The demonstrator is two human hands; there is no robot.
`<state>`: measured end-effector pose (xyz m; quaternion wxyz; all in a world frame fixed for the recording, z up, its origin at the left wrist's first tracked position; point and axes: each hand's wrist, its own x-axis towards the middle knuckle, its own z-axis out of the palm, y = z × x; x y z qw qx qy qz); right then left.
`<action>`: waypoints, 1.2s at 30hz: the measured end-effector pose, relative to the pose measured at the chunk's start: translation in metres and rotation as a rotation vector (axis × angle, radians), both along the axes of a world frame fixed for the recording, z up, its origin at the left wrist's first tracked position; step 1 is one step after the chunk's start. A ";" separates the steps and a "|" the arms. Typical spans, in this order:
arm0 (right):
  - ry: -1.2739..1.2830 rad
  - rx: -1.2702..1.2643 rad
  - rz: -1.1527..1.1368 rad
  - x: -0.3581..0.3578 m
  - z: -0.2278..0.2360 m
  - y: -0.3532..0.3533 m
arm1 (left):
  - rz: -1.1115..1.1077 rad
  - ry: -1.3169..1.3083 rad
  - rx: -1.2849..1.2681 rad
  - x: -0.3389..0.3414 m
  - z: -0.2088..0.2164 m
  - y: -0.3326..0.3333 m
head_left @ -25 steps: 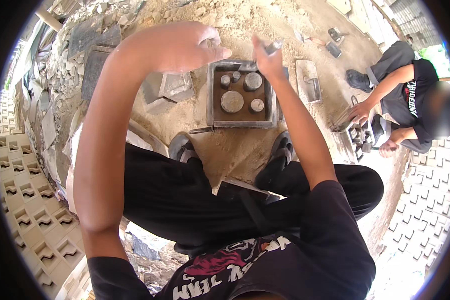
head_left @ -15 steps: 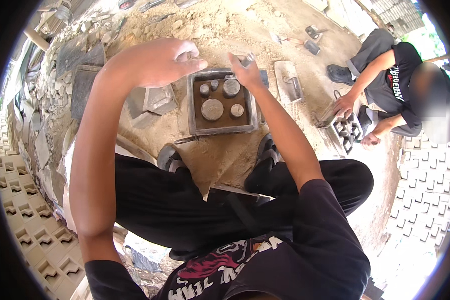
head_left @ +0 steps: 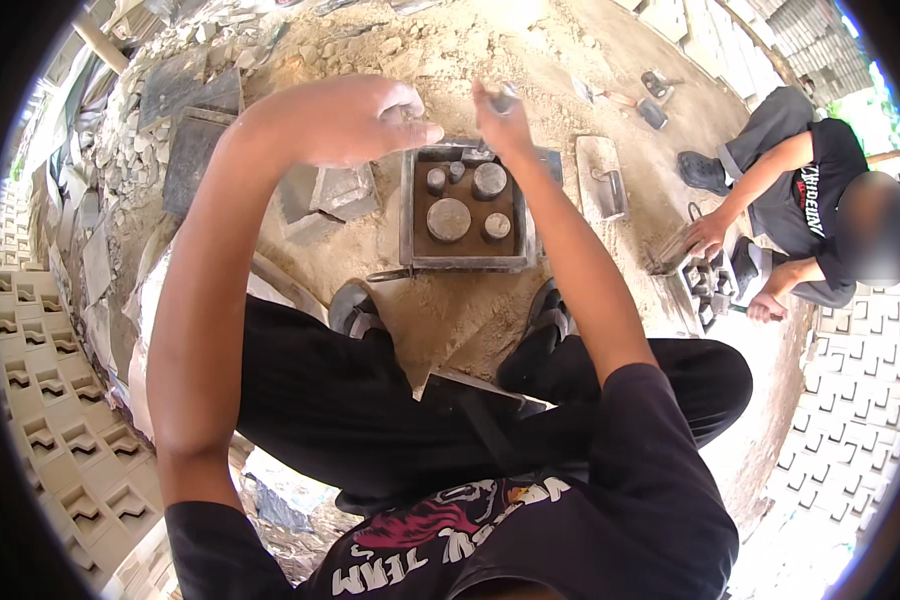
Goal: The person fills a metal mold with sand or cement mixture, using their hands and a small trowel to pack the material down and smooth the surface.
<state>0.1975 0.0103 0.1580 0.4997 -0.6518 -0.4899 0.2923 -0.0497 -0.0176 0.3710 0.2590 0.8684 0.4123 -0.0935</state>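
What my right hand [head_left: 502, 128] is doing is hard to make out: its fingers are folded in, with a greyish patch at their tips, and I cannot tell whether they pinch some small thing or are only dusty. My left hand [head_left: 370, 122] is bent in at the wrist, fingers curled, thumb pointing toward the other hand; its palm is hidden, so I cannot tell if anything is pinched there either. The two hands are apart.

The square grey box frame [head_left: 467, 264], filled with brown, sandy-looking material, lies on the dusty ground between my dark shoes and my hands. In the view its top left corner is just beside my left thumb, while my right hand and wrist cover part of its top right corner (how high the hands are above it, I can't judge). Five round grey pieces, the widest one [head_left: 449, 220] near the left wall, sit in the fill.

Right of the frame lies a pale oblong slab [head_left: 600, 180] with a dark handle-like piece on it. Farther right, a co-worker's hand [head_left: 707, 236] touches a dark, gridded mould [head_left: 710, 283], partly obscured.
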 end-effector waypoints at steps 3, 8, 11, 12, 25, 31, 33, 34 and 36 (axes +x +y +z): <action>0.053 0.082 0.089 -0.038 0.026 0.005 | 0.043 0.054 -0.014 -0.009 -0.003 0.003; 0.066 -0.057 0.107 -0.037 0.018 0.005 | 0.020 0.051 0.071 -0.006 -0.006 0.006; 0.127 0.032 0.124 -0.036 0.025 0.010 | 0.017 0.037 0.088 -0.008 0.001 0.004; 0.171 0.084 0.185 -0.040 0.021 0.001 | 0.027 0.029 0.085 -0.011 -0.002 0.004; 0.004 0.321 -0.180 -0.048 0.026 -0.013 | 0.022 0.026 0.090 -0.007 -0.005 0.009; -0.070 0.266 -0.173 -0.025 -0.010 -0.002 | -0.004 0.009 0.092 0.002 -0.001 0.002; 0.071 0.171 -0.183 -0.048 0.027 -0.015 | 0.014 0.018 0.072 -0.005 -0.003 -0.001; 0.124 0.183 -0.220 -0.052 0.034 -0.024 | 0.016 0.025 0.063 -0.006 -0.002 -0.004; 0.207 0.230 -0.210 -0.055 0.033 -0.042 | 0.035 0.025 0.060 -0.007 0.002 -0.005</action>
